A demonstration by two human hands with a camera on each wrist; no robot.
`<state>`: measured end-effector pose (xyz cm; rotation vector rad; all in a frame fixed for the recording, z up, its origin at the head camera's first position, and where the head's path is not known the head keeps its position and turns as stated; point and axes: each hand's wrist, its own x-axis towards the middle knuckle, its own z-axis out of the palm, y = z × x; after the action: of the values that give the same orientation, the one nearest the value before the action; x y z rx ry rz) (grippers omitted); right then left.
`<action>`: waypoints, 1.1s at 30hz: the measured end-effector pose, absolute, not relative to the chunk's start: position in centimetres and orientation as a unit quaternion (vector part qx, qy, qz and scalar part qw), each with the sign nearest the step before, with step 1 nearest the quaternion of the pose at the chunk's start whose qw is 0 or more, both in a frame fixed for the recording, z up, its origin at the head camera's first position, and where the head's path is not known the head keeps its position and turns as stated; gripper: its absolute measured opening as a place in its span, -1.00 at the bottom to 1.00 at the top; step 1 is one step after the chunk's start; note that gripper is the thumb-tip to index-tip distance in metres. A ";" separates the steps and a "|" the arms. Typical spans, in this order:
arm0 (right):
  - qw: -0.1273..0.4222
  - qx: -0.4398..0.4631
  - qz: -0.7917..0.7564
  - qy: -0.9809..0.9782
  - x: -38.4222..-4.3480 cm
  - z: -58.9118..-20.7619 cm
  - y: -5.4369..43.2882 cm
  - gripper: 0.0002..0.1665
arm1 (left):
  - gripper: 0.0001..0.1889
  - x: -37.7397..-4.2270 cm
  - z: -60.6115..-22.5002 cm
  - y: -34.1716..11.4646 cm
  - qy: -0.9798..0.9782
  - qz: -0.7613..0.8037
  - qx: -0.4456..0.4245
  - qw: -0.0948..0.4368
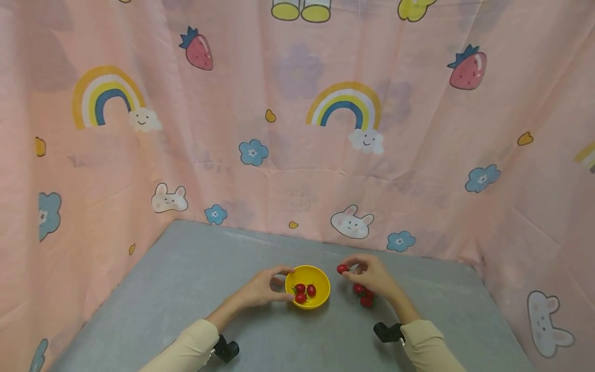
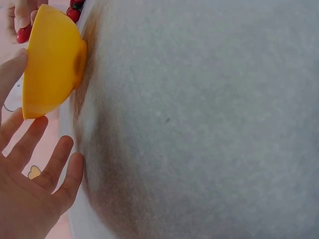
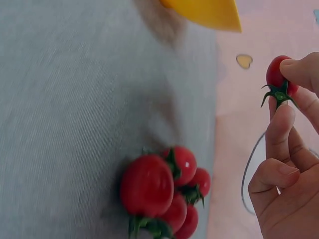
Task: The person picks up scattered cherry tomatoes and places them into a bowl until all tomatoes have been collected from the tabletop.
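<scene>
A yellow bowl [image 1: 308, 305] stands on the grey table with three cherry tomatoes [image 1: 311, 291] inside. My left hand [image 1: 260, 287] holds the bowl's left side, thumb and forefinger set apart on its rim; the other fingers are spread in the left wrist view. Right of the bowl, my right hand [image 1: 372, 276] pinches a cherry tomato [image 3: 277, 72] between thumb and fingers, raised above the table. That tomato has a green calyx. Below the right hand lies a cluster of several cherry tomatoes [image 3: 147, 185] with green tops, partly hidden by the hand in the head view.
The grey table [image 1: 204, 258] runs back to a pink printed curtain [image 1: 260, 196], which also hangs at both sides. Black wrist mounts [image 1: 388, 332] sit at both wrists, close above the table.
</scene>
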<state>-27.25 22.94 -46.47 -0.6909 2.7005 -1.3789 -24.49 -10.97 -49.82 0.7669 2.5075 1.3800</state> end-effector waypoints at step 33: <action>0.035 -0.289 -0.456 0.841 -27.2 -47.3 21.3 -0.69 | -0.34 -24.4 -49.9 -10.9 0.844 0.466 0.248 0.094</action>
<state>-27.20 21.26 -47.25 -0.8887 2.5845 -1.4009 -24.41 -10.94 -49.87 0.7347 2.5045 1.3824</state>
